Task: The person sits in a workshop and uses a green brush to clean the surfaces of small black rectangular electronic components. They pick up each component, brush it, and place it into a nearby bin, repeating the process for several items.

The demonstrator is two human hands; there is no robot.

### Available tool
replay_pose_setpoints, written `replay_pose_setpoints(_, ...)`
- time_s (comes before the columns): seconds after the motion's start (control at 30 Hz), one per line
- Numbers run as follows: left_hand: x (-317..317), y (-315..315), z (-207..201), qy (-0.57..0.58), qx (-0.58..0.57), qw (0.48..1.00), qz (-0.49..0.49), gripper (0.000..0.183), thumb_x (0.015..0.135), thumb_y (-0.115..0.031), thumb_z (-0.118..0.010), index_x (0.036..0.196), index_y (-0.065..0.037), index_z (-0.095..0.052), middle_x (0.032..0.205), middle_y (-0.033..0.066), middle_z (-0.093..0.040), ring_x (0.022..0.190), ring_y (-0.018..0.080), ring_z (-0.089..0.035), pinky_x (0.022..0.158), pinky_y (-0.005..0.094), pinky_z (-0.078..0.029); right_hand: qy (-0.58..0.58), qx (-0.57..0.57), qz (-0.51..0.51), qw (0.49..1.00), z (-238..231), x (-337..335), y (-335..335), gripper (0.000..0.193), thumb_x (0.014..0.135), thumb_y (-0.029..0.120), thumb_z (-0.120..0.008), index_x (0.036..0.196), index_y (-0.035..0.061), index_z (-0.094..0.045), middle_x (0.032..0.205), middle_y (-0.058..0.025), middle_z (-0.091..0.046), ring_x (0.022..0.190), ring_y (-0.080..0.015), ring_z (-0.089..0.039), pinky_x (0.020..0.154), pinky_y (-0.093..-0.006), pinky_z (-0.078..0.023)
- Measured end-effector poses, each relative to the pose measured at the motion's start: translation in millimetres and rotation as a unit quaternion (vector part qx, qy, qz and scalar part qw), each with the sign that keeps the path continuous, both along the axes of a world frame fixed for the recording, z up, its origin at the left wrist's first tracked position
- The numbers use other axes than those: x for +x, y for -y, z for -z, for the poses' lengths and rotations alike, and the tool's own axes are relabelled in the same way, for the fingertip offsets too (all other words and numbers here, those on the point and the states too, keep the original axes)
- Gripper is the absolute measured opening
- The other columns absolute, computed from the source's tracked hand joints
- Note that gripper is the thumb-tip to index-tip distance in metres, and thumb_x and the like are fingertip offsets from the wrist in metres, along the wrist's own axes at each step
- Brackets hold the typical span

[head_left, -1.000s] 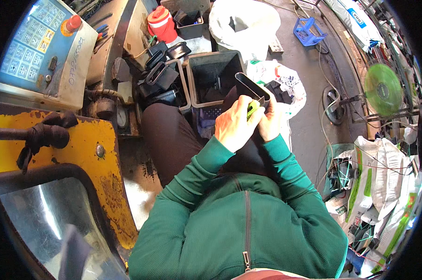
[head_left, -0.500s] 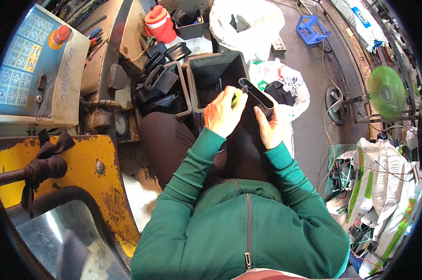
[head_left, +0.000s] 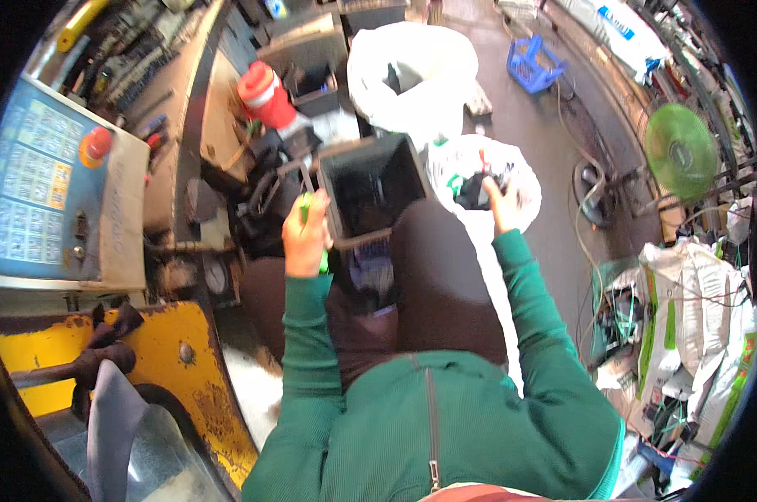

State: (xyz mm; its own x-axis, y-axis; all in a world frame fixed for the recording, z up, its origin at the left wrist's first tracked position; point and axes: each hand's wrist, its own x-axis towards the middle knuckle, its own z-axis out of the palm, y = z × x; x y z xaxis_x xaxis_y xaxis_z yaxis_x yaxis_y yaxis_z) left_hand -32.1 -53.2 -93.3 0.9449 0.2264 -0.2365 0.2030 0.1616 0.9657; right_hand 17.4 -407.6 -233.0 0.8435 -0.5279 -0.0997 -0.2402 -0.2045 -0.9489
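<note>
My left hand [head_left: 304, 240] is closed round a green-handled tool [head_left: 306, 202]; its working end is hidden or blurred. It is beside the left rim of a black rectangular bin [head_left: 420, 188]. My right hand [head_left: 504, 209] reaches over a white plastic bag [head_left: 525, 182], thumb and fingers apart at some black plastic pieces [head_left: 474, 193] in the bag. Motion blur hides whether its fingertips touch them. Left of the bin, more black parts [head_left: 265, 188] are smeared by motion.
A red and white jug [head_left: 265, 94] and a large white sack [head_left: 412, 75] stand farther off. A blue plastic crate [head_left: 535, 64] and a green fan [head_left: 682, 152] are at the right. A control panel [head_left: 40, 192] and yellow machine [head_left: 199, 351] flank my left.
My hands have moved apart. The left went left with the green-handled tool; the right went to the white bag, and the oval black hollow part it held no longer shows in it.
</note>
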Motion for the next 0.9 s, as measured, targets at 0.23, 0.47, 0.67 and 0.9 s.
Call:
replay_pose_setpoints(0.23,-25,-26,-12,-0.011,0.042,0.999,0.007,0.024,0.093,-0.033,-0.054,0.102,-0.011,-0.054,0.063,-0.0010,-0.048,0.044,0.0086,-0.043,0.038,0.0245,-0.038,0.430,0.049,-0.483,0.761,-307,-42,-214,0.050,0.083,0.018,-0.069,0.128,0.0053,-0.051,0.116,-0.0157,-0.060,0.109,-0.0270,-0.057,0.093,-0.0371,-0.044)
replay_pose_setpoints(0.47,-84,-42,17,-0.040,0.038,0.996,0.068,0.025,0.093,-0.033,-0.054,0.104,-0.010,-0.055,0.064,-0.0008,-0.049,0.044,0.0088,-0.044,0.039,0.0244,-0.038,0.506,0.068,-0.609,0.607,-375,-117,-389,0.076,0.081,0.029,-0.068,0.140,0.0002,-0.030,0.122,-0.0210,-0.051,0.113,-0.0365,-0.047,0.101,-0.0432,-0.037)
replay_pose_setpoints(0.67,-119,-57,28,-0.037,0.037,0.995,0.085,0.026,0.093,-0.033,-0.054,0.105,-0.010,-0.056,0.064,-0.0006,-0.050,0.045,0.0090,-0.044,0.040,0.0243,-0.038,0.398,0.136,-0.586,0.692,-386,-157,-398,0.040,0.082,0.014,-0.059,0.116,0.0025,-0.041,0.091,-0.0167,-0.054,0.088,-0.0320,-0.057,0.080,-0.0400,-0.046)
replay_pose_setpoints(0.9,-121,-66,8,0.019,0.062,0.997,0.047,0.027,0.093,-0.033,-0.054,0.106,-0.010,-0.058,0.065,-0.0003,-0.051,0.046,0.0093,-0.044,0.042,0.0242,-0.039,0.439,0.180,-0.651,0.593,-383,-226,-385,0.046,0.076,0.008,-0.060,0.116,0.0034,-0.039,0.092,-0.0203,-0.056,0.091,-0.0378,-0.058,0.079,-0.0436,-0.046)
